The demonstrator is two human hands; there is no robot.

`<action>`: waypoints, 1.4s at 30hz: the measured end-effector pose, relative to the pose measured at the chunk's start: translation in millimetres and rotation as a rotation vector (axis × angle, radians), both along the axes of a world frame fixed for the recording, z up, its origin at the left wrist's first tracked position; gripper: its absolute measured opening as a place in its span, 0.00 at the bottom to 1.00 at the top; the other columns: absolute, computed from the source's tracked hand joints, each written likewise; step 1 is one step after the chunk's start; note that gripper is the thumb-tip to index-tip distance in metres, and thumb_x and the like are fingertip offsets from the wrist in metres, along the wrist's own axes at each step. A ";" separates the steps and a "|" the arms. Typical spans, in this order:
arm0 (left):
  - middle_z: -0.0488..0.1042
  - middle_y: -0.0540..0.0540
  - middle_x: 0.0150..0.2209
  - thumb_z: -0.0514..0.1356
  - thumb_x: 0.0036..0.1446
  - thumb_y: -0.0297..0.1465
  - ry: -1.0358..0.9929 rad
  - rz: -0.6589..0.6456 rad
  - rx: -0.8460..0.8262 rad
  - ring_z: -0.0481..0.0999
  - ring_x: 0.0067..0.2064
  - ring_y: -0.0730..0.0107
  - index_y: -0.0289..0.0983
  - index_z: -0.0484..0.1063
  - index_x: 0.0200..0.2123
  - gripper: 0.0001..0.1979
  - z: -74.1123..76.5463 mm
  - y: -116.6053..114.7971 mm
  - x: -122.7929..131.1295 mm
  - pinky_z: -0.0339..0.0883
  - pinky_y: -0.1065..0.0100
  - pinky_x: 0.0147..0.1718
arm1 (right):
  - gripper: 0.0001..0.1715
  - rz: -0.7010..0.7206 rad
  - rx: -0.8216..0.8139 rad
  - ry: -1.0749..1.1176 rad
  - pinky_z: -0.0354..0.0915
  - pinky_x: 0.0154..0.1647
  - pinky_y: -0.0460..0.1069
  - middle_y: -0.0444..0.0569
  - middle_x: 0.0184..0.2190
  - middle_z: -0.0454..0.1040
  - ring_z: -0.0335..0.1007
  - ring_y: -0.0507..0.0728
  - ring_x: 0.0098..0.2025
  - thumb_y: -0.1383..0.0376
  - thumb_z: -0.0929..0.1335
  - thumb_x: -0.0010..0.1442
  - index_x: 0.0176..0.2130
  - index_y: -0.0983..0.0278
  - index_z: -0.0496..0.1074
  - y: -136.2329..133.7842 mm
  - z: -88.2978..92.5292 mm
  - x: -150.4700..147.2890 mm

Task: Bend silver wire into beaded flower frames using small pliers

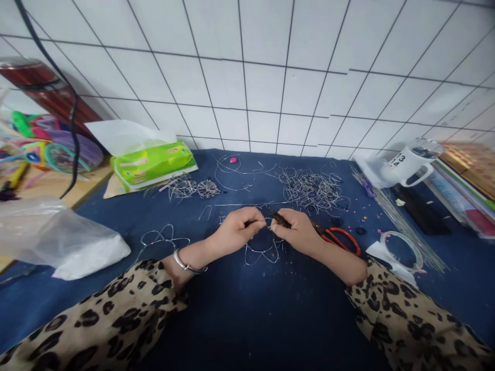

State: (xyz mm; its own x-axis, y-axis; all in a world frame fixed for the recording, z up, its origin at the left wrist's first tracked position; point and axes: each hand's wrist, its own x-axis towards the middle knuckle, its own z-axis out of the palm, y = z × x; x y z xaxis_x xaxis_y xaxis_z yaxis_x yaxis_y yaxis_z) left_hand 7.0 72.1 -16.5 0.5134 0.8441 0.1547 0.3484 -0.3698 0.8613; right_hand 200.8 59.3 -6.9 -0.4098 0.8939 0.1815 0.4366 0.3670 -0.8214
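My left hand (236, 229) is closed in a pinch on a thin silver wire shape (262, 252) that loops down onto the blue cloth (247, 309). My right hand (297, 229) is closed round a dark slim tool (280, 220), whose tip points at the wire between the two hands. The hands nearly touch. Orange-handled scissors (338, 238) lie just right of my right hand. A finished wire flower shape (162, 238) lies to the left of my left wrist.
A tangle of cut wire pieces (311, 188) lies behind the hands. Green tissue pack (152, 164) at back left, clear plastic bag (58, 239) at left. White mug (412, 162), straight wires (402, 224), a tape roll (402, 250) and stacked books (467, 180) sit at right.
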 end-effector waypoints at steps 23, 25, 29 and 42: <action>0.65 0.51 0.24 0.53 0.58 0.31 -0.010 -0.007 0.001 0.65 0.26 0.77 0.35 0.67 0.30 0.07 -1.9 -1.5 0.5 0.60 0.74 0.26 | 0.08 -0.019 0.065 0.010 0.55 0.30 0.45 0.41 0.24 0.60 0.58 0.49 0.27 0.64 0.63 0.57 0.28 0.63 0.65 -0.4 -0.4 0.7; 0.65 0.51 0.25 0.53 0.58 0.31 0.000 0.002 0.029 0.65 0.26 0.77 0.35 0.67 0.29 0.07 -0.7 -2.3 1.2 0.60 0.74 0.26 | 0.08 -0.020 0.088 -0.001 0.55 0.30 0.46 0.41 0.24 0.60 0.58 0.49 0.27 0.65 0.63 0.57 0.27 0.63 0.64 -0.7 0.2 0.6; 0.65 0.51 0.24 0.53 0.58 0.29 0.026 0.032 0.051 0.64 0.26 0.76 0.35 0.66 0.28 0.07 2.4 -3.0 1.9 0.59 0.73 0.26 | 0.05 0.014 0.222 -0.013 0.57 0.34 0.47 0.42 0.24 0.61 0.58 0.51 0.29 0.67 0.63 0.55 0.27 0.62 0.64 -2.0 0.3 0.1; 0.65 0.52 0.23 0.53 0.58 0.29 0.049 0.070 0.071 0.64 0.26 0.77 0.35 0.65 0.27 0.07 4.5 -3.6 2.8 0.58 0.73 0.27 | 0.05 0.003 0.268 -0.032 0.56 0.35 0.47 0.42 0.23 0.60 0.57 0.51 0.29 0.69 0.63 0.54 0.26 0.62 0.62 -1.0 0.9 2.1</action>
State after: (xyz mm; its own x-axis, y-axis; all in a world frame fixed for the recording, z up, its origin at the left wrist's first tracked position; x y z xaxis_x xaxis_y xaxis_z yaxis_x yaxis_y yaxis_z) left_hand 9.8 68.5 -12.0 0.4624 0.8657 0.1917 0.4164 -0.4029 0.8150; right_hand 202.9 58.3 -6.0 -0.4213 0.8147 0.3984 0.4592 0.5705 -0.6810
